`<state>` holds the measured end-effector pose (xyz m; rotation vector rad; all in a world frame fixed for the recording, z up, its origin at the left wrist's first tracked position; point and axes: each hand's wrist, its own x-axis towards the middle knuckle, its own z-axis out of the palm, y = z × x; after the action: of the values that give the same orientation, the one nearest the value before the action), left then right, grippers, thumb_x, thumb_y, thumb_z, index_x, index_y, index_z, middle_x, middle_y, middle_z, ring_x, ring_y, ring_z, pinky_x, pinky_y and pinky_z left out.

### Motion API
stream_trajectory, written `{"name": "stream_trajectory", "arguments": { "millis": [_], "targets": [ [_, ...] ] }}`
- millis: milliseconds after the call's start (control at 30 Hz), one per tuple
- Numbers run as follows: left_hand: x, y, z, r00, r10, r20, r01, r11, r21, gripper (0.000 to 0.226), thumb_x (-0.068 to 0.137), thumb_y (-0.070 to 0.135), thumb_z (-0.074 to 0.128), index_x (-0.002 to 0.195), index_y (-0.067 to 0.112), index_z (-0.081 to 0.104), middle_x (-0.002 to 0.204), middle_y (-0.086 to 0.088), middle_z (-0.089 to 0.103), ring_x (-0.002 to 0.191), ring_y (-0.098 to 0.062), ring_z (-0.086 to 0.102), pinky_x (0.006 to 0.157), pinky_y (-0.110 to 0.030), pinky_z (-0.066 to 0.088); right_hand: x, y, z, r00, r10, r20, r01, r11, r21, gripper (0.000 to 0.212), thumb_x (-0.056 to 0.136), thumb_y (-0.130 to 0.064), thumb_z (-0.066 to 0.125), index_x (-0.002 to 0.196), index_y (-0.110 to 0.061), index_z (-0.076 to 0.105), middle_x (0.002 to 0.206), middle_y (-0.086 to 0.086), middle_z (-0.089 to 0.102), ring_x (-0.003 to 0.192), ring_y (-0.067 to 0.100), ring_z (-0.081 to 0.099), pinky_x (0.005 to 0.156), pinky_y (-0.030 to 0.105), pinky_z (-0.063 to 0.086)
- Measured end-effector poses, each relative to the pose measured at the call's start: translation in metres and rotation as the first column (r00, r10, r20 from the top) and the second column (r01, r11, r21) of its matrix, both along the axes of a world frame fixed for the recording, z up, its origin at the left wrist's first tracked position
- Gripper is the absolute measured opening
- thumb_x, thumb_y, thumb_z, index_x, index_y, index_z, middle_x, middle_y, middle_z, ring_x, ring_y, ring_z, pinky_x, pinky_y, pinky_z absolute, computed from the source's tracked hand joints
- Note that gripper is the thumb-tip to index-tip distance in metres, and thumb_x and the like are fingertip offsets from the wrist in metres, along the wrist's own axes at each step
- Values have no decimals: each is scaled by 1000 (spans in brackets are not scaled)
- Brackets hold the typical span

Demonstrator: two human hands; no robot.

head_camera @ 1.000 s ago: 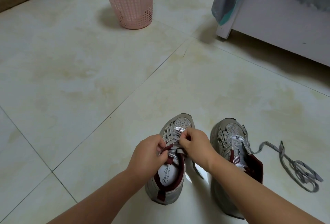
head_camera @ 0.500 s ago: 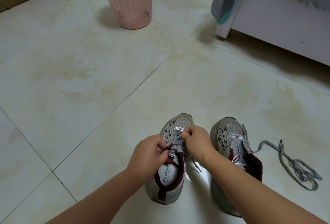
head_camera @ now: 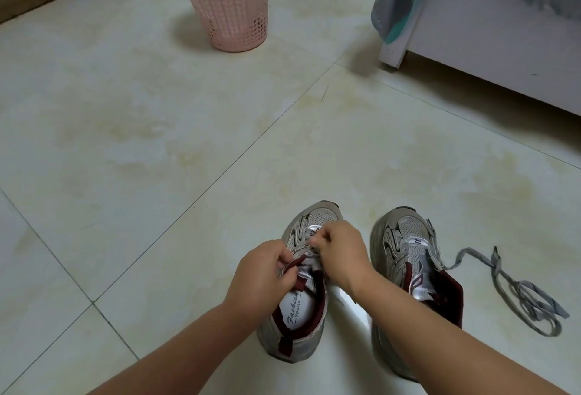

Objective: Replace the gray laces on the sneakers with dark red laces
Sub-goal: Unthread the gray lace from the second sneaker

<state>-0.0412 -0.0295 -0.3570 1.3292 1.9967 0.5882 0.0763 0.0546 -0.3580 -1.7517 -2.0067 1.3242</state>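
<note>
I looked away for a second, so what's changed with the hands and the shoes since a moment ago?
The right hand moved slightly toward the toe of the left shoe, pinching the gray lace at the lower eyelets. The left hand kept its grip at the shoe's tongue. The right shoe, the loose lace on the floor and the basket stayed put.

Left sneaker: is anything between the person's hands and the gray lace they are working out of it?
Nothing visible. Both the left hand and right hand are already on the left sneaker, fingers pinching the gray lace at the eyelets. The removed lace lies on the floor right of the other sneaker, out of the way.
</note>
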Motion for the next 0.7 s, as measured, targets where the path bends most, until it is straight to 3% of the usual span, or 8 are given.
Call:
{"name": "stream_trajectory", "arguments": {
  "millis": [100, 167, 300, 367, 467, 533, 633, 700],
  "targets": [
    [0, 0, 0, 1000, 10, 26, -10, 1000, -4, 26, 78, 16, 65, 66, 31, 48, 77, 7, 61, 74, -9, 59, 69, -27, 50, 7, 10, -2, 972, -203, -119, 199, 979, -43, 24, 91, -7, 49, 67, -9, 52, 68, 12, 55, 66, 25, 55, 70, 46, 51],
    [0, 0, 0, 1000, 8, 6, -8, 1000, -7, 27, 78, 17, 65, 65, 32, 47, 77, 6, 60, 73, -9, 58, 69, -29, 50, 7, 11, 1, 986, -121, -118, 121, 993, -9, 22, 92, -11, 50, 69, -13, 51, 71, 6, 55, 71, 26, 54, 73, 39, 48],
    [1, 0, 1, 1000, 1, 4, -1, 1000, -3, 29, 77, 17, 65, 64, 33, 45, 77, 5, 61, 76, -11, 58, 71, -30, 49, 2, 2, 0, 984, 161, -80, -157, 986, 47, 5, 81, -20, 66, 85, -20, 68, 88, -1, 53, 85, 13, 50, 76, 24, 39],
    [1, 0, 1, 1000, -2, 4, 2, 1000, -5, 29, 77, 17, 66, 64, 34, 45, 78, 5, 61, 77, -10, 58, 71, -29, 49, 1, 0, -3, 981, 193, -36, -191, 980, 50, 3, 79, -15, 68, 79, -18, 70, 90, -2, 46, 91, 12, 45, 77, 22, 35],
    [1, 0, 2, 1000, 8, 12, -8, 1000, -7, 27, 77, 16, 65, 65, 32, 47, 77, 6, 61, 76, -10, 59, 71, -30, 49, 1, 2, -1, 992, 116, -47, -115, 993, 29, 24, 81, -8, 65, 62, -21, 59, 80, -4, 49, 81, 12, 49, 69, 21, 36],
    [1, 0, 2, 999, 27, 24, -26, 1000, -8, 25, 77, 15, 64, 65, 30, 48, 75, 6, 61, 74, -8, 59, 71, -31, 50, 5, 6, 0, 998, -9, -68, 8, 1000, -8, 27, 84, -6, 60, 61, -19, 56, 70, 0, 57, 71, 14, 52, 68, 23, 40],
    [1, -1, 2, 999, 32, 37, -32, 999, -15, 22, 78, 16, 64, 67, 29, 51, 75, 7, 61, 75, -7, 59, 71, -31, 51, 15, 11, -1, 968, -214, -133, 203, 975, -92, 23, 90, -7, 54, 67, -8, 60, 75, 12, 63, 74, 21, 56, 73, 33, 48],
    [1, -1, 1, 999, 29, 27, -29, 999, -15, 22, 78, 16, 64, 67, 29, 50, 75, 7, 61, 75, -8, 59, 71, -32, 51, 15, 10, 0, 984, -153, -89, 152, 988, -27, 22, 91, -10, 52, 71, -13, 59, 84, 10, 62, 78, 21, 55, 73, 30, 45]
  ]
}}
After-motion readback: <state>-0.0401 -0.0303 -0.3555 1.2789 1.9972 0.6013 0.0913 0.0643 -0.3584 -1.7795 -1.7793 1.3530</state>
